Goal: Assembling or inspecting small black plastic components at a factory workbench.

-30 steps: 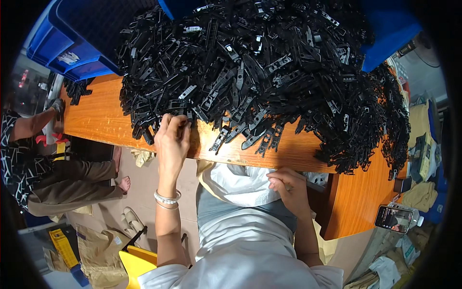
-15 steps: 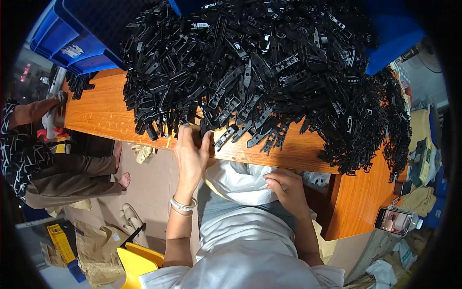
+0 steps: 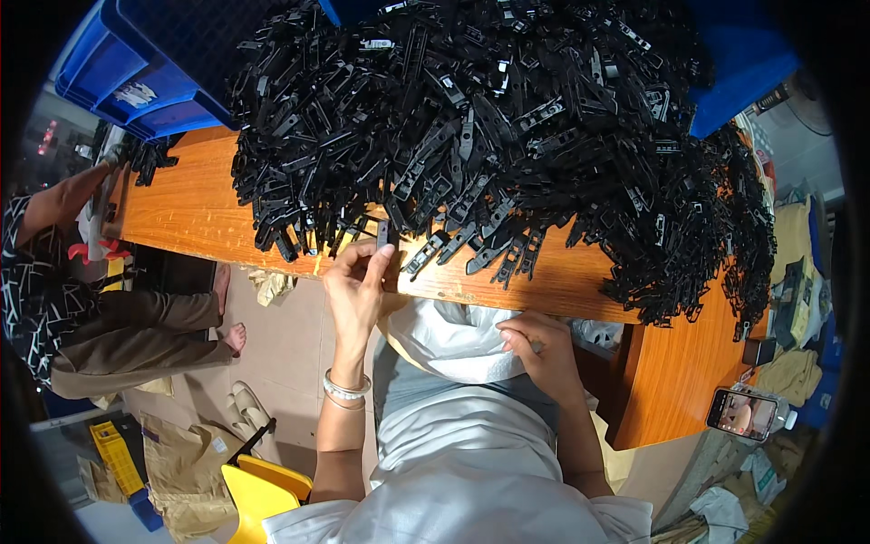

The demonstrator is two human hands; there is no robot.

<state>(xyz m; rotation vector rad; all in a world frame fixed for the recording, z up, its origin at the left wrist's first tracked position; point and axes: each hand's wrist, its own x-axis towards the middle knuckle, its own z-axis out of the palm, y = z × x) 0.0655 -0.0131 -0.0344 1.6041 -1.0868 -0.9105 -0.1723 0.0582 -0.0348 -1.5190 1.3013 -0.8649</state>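
A large heap of slim black plastic parts (image 3: 471,136) covers much of the wooden table (image 3: 204,204). At the heap's near edge, my left hand (image 3: 355,288) pinches one black plastic part (image 3: 383,233) between thumb and fingers, its far end pointing toward the heap. Below the table edge, a white plastic bag (image 3: 453,343) lies gaping over my lap. My right hand (image 3: 544,352) is closed at the bag's right side, with thumb and fingertips together on its rim. Several loose black parts lie just right of my left hand.
Blue crates (image 3: 149,77) stand at the far left and far right. A phone (image 3: 741,414) is propped at the right. Another person's arm (image 3: 68,199) reaches to the table's left end. A yellow chair (image 3: 263,499) stands at lower left, and paper sacks (image 3: 186,471) lie on the floor.
My left hand has drawn slightly back and turned; the black part now shows clearly between its thumb and fingers. My right hand stays at the bag. The other person's arm has shifted slightly.
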